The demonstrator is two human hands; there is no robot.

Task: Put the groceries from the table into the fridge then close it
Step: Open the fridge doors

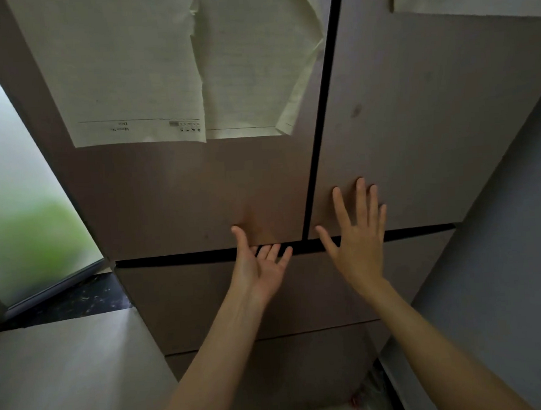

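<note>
Now both hands lie open: right hand (358,231) flat on the fridge (416,132) door, left hand (260,262) palm-up (empty).

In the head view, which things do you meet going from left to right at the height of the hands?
Frosted window → left fridge door → left hand → right hand → right fridge door → grey wall.
</note>
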